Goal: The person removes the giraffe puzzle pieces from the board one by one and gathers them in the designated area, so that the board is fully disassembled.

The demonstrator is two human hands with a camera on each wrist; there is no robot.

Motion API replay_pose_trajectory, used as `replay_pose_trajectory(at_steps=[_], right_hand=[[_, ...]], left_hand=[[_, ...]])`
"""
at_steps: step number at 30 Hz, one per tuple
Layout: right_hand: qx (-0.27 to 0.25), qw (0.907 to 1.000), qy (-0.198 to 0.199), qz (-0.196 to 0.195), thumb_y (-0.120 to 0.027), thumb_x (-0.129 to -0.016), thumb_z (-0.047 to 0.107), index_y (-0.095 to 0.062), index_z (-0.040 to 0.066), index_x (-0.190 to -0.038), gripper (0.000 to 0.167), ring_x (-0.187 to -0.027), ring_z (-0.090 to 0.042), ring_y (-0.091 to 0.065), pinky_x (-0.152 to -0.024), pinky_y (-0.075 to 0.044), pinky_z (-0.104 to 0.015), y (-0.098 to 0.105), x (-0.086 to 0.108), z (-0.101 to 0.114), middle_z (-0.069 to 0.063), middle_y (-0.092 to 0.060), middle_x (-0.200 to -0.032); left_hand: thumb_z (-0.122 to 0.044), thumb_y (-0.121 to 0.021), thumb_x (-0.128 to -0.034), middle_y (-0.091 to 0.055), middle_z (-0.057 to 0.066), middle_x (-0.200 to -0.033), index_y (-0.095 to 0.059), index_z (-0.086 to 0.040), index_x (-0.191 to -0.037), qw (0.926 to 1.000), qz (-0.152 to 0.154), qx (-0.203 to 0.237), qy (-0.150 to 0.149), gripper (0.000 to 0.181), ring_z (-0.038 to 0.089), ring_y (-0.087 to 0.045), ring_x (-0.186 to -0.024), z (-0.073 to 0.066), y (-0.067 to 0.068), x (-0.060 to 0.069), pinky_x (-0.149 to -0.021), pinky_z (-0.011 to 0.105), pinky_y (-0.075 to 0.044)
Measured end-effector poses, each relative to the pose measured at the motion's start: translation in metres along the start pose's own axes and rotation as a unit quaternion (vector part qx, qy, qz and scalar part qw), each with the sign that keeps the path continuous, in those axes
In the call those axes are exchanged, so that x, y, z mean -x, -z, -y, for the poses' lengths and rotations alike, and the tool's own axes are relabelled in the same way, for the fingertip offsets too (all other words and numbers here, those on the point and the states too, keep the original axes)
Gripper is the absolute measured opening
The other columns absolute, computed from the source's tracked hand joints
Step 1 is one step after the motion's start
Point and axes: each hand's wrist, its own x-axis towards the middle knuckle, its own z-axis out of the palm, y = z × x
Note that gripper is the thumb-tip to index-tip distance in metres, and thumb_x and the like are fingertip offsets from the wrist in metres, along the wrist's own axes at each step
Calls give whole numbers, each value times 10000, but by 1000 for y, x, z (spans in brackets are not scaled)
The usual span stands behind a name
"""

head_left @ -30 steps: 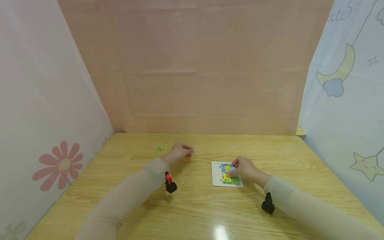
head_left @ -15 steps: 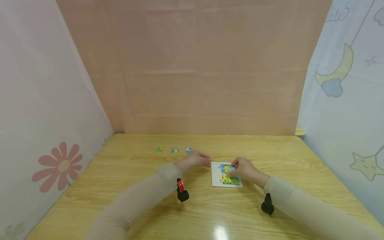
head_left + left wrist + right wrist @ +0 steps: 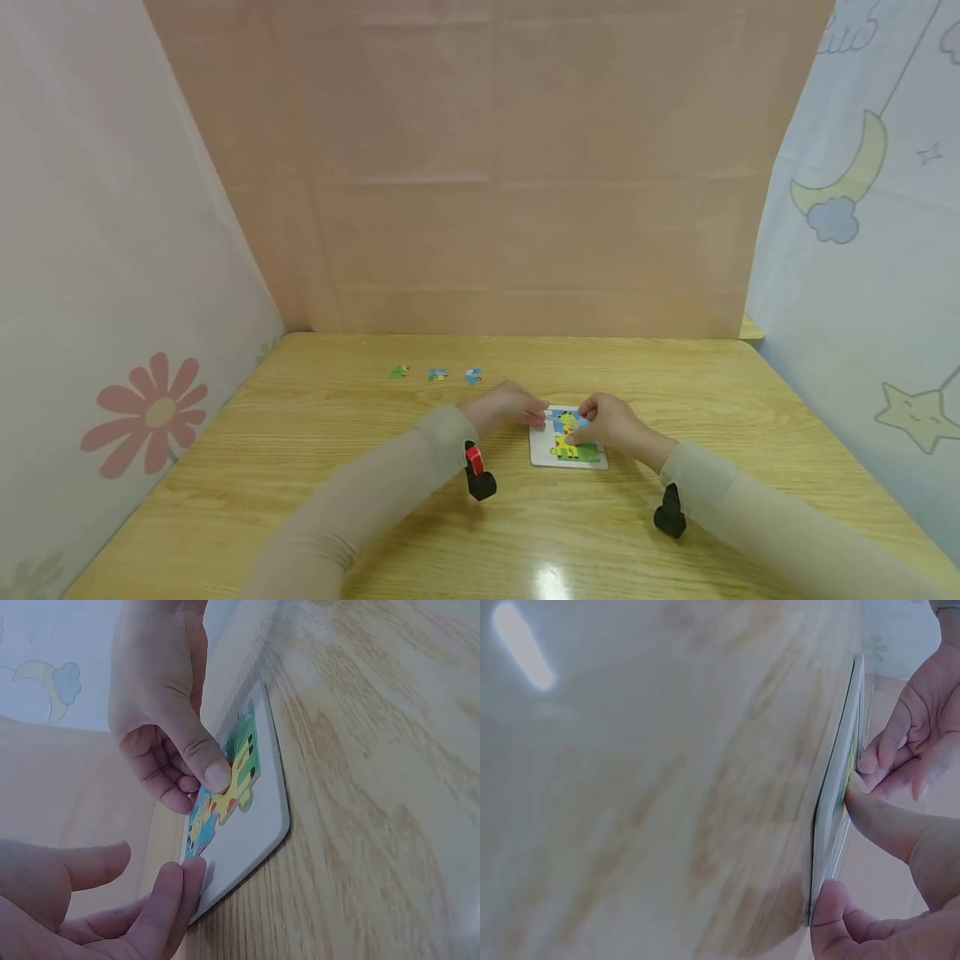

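A white puzzle board [image 3: 542, 450] lies on the table with joined giraffe jigsaw pieces [image 3: 567, 450] on its right part. My right hand [image 3: 613, 421] holds the board, its thumb pressing on the giraffe pieces and its other fingers curled by the board's edge. At the upper left of the board is my left hand [image 3: 510, 403]. In the left wrist view its fingertips [image 3: 193, 874] touch the bare left strip, and its thumb stands apart from them. No piece shows in the left hand.
Three loose jigsaw pieces lie in a row at the back of the wooden table [image 3: 360, 433]: a green one [image 3: 400, 372], a blue and yellow one [image 3: 437, 375] and a blue one [image 3: 472, 376]. A tan sheet [image 3: 480, 208] stands behind.
My left hand has moved right and toward me, from beside the loose pieces to the board, uncovering two of them. The right hand has stayed in place.
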Motion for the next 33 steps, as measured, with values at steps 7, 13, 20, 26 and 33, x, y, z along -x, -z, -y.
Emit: replay_pose_trajectory(at_steps=[7,13,20,26,33], right_hand=[[76,10000,31,-22,-884,-697,249,-590,-24,-1062,542,-881,-216,-506,-766,-464,-337,1,0,0,-101,-570,-976],[113,9999,15,-18,-883,-698,250,-590,-24,-1065,545,-893,-219,-513,-780,-471,-348,1,1,1,-105,-576,-988],[101,9999,35,-1,-880,-703,252,-588,-23,-1069,543,-902,-224,-514,-782,-472,-354,1,2,1,-111,-578,-1002],[76,10000,26,6,-880,-703,249,-587,-24,-1072,545,-902,-220,-513,-788,-472,-348,0,2,1,-108,-576,-1004],[64,9999,106,4,-878,-706,254,-582,-31,-1075,552,-904,-226,-512,-788,-474,-356,0,2,1,-116,-575,-1006]], left_hand=[[-68,-655,-916,-726,178,-903,-694,77,-992,9998,-133,139,89,169,228,-725,-815,3,-4,-13,-770,255,-587],[-24,-655,-904,-718,165,-853,-697,85,-967,9996,-61,210,175,133,208,-722,-753,1,-5,-17,-739,233,-588],[-38,-655,-909,-727,185,-877,-701,80,-933,9988,-329,-188,324,129,232,-737,-788,-6,-10,-8,-767,242,-588],[-30,-666,-895,-706,152,-752,-696,56,-840,9972,-456,-406,436,107,200,-725,-667,-4,-11,-19,-627,199,-581],[-90,-685,-897,-696,115,-722,-691,18,-836,9898,-941,-993,391,124,180,-722,-653,-8,-19,-12,-637,206,-583]])
